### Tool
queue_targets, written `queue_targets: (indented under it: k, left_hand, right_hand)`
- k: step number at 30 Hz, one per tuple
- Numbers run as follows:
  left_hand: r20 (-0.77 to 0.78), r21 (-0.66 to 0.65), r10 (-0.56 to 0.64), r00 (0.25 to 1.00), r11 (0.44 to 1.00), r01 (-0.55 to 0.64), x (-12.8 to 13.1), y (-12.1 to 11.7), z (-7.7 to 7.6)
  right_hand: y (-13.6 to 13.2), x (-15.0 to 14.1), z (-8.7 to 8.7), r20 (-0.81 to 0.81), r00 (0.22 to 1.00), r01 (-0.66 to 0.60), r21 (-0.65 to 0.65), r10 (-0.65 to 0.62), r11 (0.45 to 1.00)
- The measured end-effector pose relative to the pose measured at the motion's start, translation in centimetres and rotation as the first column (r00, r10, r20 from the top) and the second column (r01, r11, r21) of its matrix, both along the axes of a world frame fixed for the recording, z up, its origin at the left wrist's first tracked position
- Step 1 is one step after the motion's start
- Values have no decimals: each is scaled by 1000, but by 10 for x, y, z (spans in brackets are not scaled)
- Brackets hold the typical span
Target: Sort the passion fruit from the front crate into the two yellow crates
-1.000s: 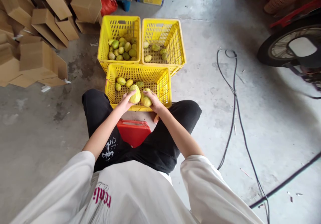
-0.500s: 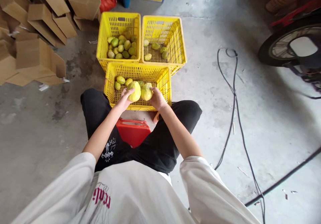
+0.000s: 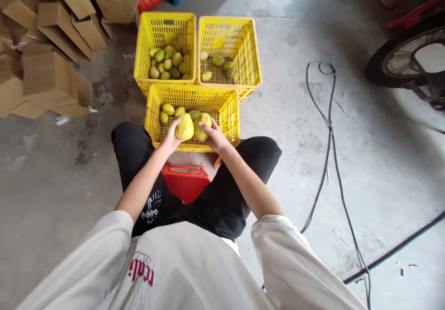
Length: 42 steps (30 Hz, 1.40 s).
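My left hand (image 3: 171, 138) is wrapped round a pale yellow, lumpy fruit (image 3: 184, 127). Closed on a second, greener yellow fruit (image 3: 201, 128) is my right hand (image 3: 216, 137), its thumb across the front. The two fruits are side by side, nearly touching, above the near yellow plastic crate (image 3: 227, 98). Inside that crate, several smaller yellow-green fruits (image 3: 168, 109) lie toward the left and middle. Part of its floor is hidden by my hands and what they hold.
Behind stand two more yellow crates: the left one (image 3: 147, 34) holds many fruits, the right one (image 3: 255, 50) several. A red plastic stool (image 3: 186, 185) is between my legs. Cardboard boxes (image 3: 48, 76) pile up left; a black cable (image 3: 328, 129) and a motorbike wheel (image 3: 392, 60) are right.
The fruit in my right hand has been turned, and my thumb now lies across its front. My left hand and its fruit have shifted slightly. The camera view has moved a little.
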<state>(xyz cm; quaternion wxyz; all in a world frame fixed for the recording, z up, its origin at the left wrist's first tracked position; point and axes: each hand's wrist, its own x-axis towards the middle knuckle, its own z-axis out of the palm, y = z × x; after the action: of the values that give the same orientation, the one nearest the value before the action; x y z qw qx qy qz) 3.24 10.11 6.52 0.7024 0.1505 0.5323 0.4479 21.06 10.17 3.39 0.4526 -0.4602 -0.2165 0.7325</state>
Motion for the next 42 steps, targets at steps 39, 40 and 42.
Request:
queue_targets:
  k: [39, 40, 42]
  left_hand:
    - [-53, 150, -148, 988, 976, 155, 1, -4, -3]
    - [-58, 145, -142, 988, 978, 149, 1, -4, -4]
    - [-42, 123, -108, 993, 986, 112, 0, -3, -5]
  right_hand:
    - [12, 19, -9, 15, 999, -35, -51, 36, 998]
    - [11, 18, -10, 6, 998, -55, -32, 55, 998]
    - [8, 16, -11, -7, 997, -83, 9, 83, 997]
